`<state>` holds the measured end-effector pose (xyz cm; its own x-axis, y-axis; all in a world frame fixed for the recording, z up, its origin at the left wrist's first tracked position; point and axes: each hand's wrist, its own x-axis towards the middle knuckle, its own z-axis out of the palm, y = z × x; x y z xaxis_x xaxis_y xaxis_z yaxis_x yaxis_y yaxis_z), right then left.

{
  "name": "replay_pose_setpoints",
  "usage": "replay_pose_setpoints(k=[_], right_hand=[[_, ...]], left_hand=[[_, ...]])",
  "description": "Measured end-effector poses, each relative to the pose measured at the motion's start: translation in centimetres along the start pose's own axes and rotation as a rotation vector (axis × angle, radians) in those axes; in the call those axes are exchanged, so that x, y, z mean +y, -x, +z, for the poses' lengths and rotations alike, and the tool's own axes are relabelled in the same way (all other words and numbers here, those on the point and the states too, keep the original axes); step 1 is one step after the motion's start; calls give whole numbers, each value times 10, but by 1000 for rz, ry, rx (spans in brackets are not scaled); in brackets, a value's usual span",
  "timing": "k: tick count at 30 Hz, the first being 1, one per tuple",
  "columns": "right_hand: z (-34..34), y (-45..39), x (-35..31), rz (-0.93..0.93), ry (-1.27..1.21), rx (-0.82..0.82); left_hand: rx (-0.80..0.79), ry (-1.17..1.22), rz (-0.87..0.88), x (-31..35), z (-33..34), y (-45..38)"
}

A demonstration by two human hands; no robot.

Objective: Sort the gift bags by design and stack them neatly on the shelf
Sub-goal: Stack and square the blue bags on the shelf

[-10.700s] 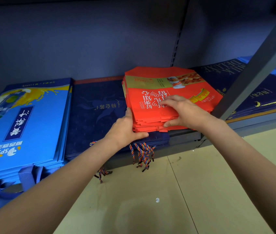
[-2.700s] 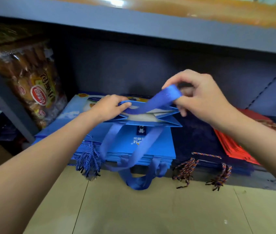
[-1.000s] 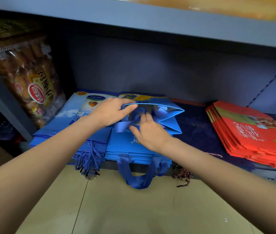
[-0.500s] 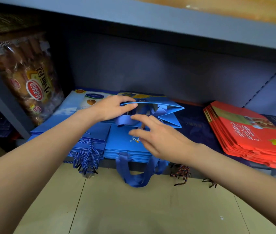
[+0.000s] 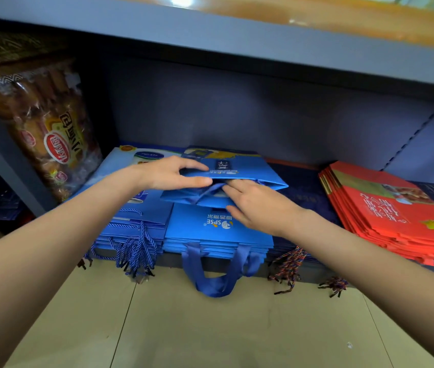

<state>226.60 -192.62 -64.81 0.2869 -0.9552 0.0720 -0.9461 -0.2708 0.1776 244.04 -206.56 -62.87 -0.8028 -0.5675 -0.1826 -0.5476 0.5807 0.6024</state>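
A blue gift bag (image 5: pixel 239 171) lies on top of a stack of matching blue bags (image 5: pixel 218 235) on the shelf, its mouth facing me. My left hand (image 5: pixel 169 172) pinches the bag's upper edge between thumb and fingers. My right hand (image 5: pixel 253 205) has its fingers at the mouth, pressing the blue ribbon handle (image 5: pixel 205 193) inward. A stack of lighter blue bags with cord handles (image 5: pixel 128 211) lies to the left. A stack of red bags (image 5: pixel 388 211) lies at the right, on dark navy bags (image 5: pixel 303 192).
A large clear packet of snacks (image 5: pixel 48 134) leans at the shelf's left end beside a grey upright (image 5: pixel 6 160). The shelf above (image 5: pixel 237 41) hangs low. Ribbon handles (image 5: pixel 216 272) and braided cords (image 5: pixel 287 269) dangle over the shelf's front edge above the beige floor (image 5: pixel 210 328).
The bag's mouth has flattened under my left hand. My right hand has pushed the ribbon handle further into the bag.
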Motion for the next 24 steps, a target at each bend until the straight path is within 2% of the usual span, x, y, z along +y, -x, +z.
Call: replay_pose_setpoints(k=[2, 4, 6, 9, 12, 15, 19, 22, 24], right_hand=[[1, -3, -2, -8, 24, -37], [-3, -1, -1, -4, 20, -70], [-7, 7, 0, -67, 11, -6], [-13, 23, 3, -184, -1, 189], [-11, 31, 21, -204, 10, 267], [11, 39, 33, 4, -151, 172], [35, 38, 21, 279, -413, 25], [39, 31, 9, 336, -500, 11], [44, 27, 1, 314, -437, 11]], left_hand=[[-11, -156, 0, 2, 6, -1], [115, -287, 37, -2, 11, -5], [202, -371, 53, -8, 12, -8], [158, -557, 98, -16, 19, -8], [74, -675, 133, -19, 31, -3], [6, -719, 153, -22, 41, 0], [-39, -647, 136, -23, 42, 2], [-44, -626, 126, -22, 43, 3], [-54, -628, 120, -22, 43, 3]])
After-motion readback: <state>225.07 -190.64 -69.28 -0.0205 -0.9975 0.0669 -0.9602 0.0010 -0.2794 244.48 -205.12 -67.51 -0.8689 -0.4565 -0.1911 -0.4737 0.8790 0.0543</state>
